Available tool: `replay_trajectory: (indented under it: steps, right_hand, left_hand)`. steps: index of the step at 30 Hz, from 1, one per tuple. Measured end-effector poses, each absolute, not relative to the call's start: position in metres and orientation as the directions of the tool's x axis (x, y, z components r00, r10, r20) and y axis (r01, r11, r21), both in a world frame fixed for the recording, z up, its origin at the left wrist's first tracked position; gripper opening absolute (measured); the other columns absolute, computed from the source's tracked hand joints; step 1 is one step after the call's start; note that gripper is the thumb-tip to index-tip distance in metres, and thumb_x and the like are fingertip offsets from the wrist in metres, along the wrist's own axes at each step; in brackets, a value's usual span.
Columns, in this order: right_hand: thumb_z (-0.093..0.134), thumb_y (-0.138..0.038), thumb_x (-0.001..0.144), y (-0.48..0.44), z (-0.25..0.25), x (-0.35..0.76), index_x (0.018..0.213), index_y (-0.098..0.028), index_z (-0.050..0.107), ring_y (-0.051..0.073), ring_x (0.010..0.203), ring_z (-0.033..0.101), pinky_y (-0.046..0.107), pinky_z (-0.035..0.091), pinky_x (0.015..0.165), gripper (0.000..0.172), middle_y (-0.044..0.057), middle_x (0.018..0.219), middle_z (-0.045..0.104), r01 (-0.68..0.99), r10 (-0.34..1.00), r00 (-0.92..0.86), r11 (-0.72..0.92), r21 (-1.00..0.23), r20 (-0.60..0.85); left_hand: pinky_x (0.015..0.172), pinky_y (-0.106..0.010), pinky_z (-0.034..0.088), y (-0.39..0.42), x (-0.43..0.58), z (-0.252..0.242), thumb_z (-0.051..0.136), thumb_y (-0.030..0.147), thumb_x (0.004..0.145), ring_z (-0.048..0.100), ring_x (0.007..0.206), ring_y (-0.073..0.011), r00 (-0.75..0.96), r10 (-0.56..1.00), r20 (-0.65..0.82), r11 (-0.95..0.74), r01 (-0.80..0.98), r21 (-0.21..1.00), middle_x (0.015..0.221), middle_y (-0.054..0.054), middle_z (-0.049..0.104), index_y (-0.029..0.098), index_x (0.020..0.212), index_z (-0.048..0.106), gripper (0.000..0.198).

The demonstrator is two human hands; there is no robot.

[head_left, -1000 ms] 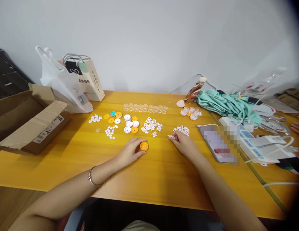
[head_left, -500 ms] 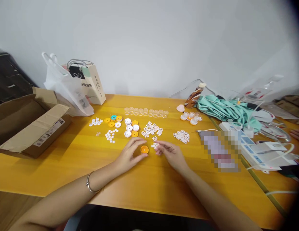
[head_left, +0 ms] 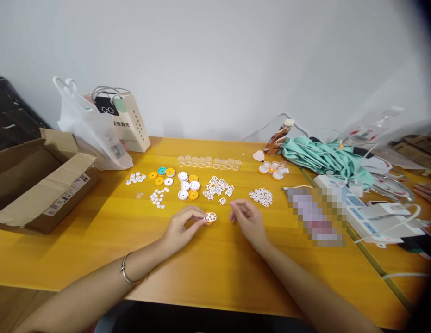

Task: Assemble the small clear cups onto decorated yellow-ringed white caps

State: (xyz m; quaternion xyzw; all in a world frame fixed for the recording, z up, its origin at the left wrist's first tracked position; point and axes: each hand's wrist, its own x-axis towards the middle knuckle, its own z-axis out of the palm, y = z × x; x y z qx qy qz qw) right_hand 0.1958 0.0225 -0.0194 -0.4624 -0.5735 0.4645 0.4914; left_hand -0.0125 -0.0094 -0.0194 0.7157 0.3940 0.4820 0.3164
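Note:
My left hand [head_left: 184,229] pinches a small white openwork plastic piece [head_left: 211,216] between thumb and fingertips. Directly under that piece is a round orange cap [head_left: 209,224], mostly covered by it; whether the two touch I cannot tell. My right hand [head_left: 249,222] hovers to the right, its fingers loosely curled and apart, with nothing visible in them. Just beyond it lies a single white openwork piece [head_left: 222,201], in front of a pile of similar white pieces [head_left: 215,187]. Another group of flat white openwork parts [head_left: 261,197] lies farther right.
White and orange round caps [head_left: 184,186] stand left of centre, with small white discs [head_left: 159,197] beside them. Clear rings [head_left: 201,162] line up behind. A cardboard box [head_left: 67,194] occupies the left; a power strip [head_left: 361,212] and a teal folded cloth [head_left: 319,155] are at right.
The white openwork piece has passed from my right hand to my left, now over the orange cap. My left fingers have closed together; my right hand has moved slightly right, away from the cap.

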Motion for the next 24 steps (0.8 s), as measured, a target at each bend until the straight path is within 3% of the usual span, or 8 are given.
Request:
replay_trajectory:
  steps: [2, 5, 9, 14, 19, 24]
  right_hand:
    - [0.057, -0.043, 0.079, 0.039, -0.024, 0.202, 0.09, -0.019, 0.056, 0.013, 0.058, 0.054, 0.026, 0.045, 0.058, 0.027, -0.001, 0.065, 0.058, 0.231, 0.97, -0.036, 0.244, -0.942, 0.242]
    - [0.059, -0.04, 0.078, 0.059, -0.031, 0.205, 0.097, -0.018, 0.059, 0.014, 0.063, 0.053, 0.028, 0.045, 0.06, 0.029, 0.002, 0.074, 0.057, 0.431, 0.944, -0.141, 0.33, -0.84, 0.299]
    - [0.057, -0.035, 0.079, 0.069, -0.038, 0.202, 0.091, -0.019, 0.063, 0.016, 0.069, 0.054, 0.03, 0.047, 0.065, 0.021, 0.003, 0.075, 0.056, 0.518, 0.899, -0.269, 0.438, -0.735, 0.346]
    - [0.057, -0.038, 0.079, 0.063, -0.041, 0.201, 0.073, -0.019, 0.06, 0.014, 0.063, 0.056, 0.028, 0.048, 0.06, 0.02, 0.003, 0.071, 0.059, 0.443, 0.921, -0.215, 0.387, -0.808, 0.324]
    - [0.061, -0.04, 0.076, 0.044, -0.037, 0.195, 0.08, -0.019, 0.059, 0.014, 0.059, 0.061, 0.027, 0.052, 0.058, 0.022, 0.001, 0.066, 0.061, 0.186, 0.963, -0.185, 0.228, -0.956, 0.194]
    - [0.062, -0.031, 0.078, 0.031, -0.023, 0.182, 0.086, -0.022, 0.069, 0.014, 0.073, 0.063, 0.029, 0.055, 0.07, 0.014, 0.004, 0.083, 0.065, 0.098, 0.928, -0.194, 0.34, -0.935, 0.318]
  left_hand:
    - [0.076, -0.028, 0.051, -0.006, -0.016, -0.02, 0.055, 0.024, 0.084, 0.062, 0.082, -0.0142, 0.194, 0.881, 0.431, -0.47, 0.26, 0.843, 0.088, -0.007, 0.065, 0.016, 0.086, 0.062, 0.011]
    - [0.075, -0.028, 0.05, 0.002, -0.021, -0.023, 0.056, 0.025, 0.083, 0.06, 0.081, -0.0139, 0.164, 0.889, 0.428, -0.458, 0.289, 0.84, 0.087, -0.006, 0.065, 0.016, 0.086, 0.061, 0.011]
    - [0.074, -0.026, 0.049, 0.009, -0.024, -0.026, 0.055, 0.024, 0.083, 0.06, 0.08, -0.0136, 0.141, 0.905, 0.402, -0.426, 0.302, 0.853, 0.086, -0.005, 0.064, 0.016, 0.087, 0.061, 0.011]
    - [0.074, -0.025, 0.049, 0.008, -0.023, -0.024, 0.056, 0.024, 0.083, 0.06, 0.078, -0.0132, 0.134, 0.925, 0.355, -0.379, 0.278, 0.883, 0.084, -0.005, 0.064, 0.015, 0.085, 0.061, 0.01]
    - [0.072, -0.024, 0.049, 0.004, -0.02, -0.024, 0.06, 0.025, 0.08, 0.061, 0.074, -0.0123, 0.137, 0.949, 0.285, -0.311, 0.24, 0.919, 0.081, -0.004, 0.065, 0.015, 0.084, 0.06, 0.011]
    - [0.073, -0.024, 0.051, 0.001, -0.015, -0.023, 0.06, 0.025, 0.08, 0.063, 0.074, -0.012, 0.195, 0.956, 0.219, -0.248, 0.143, 0.958, 0.081, -0.004, 0.066, 0.013, 0.085, 0.059, 0.012]
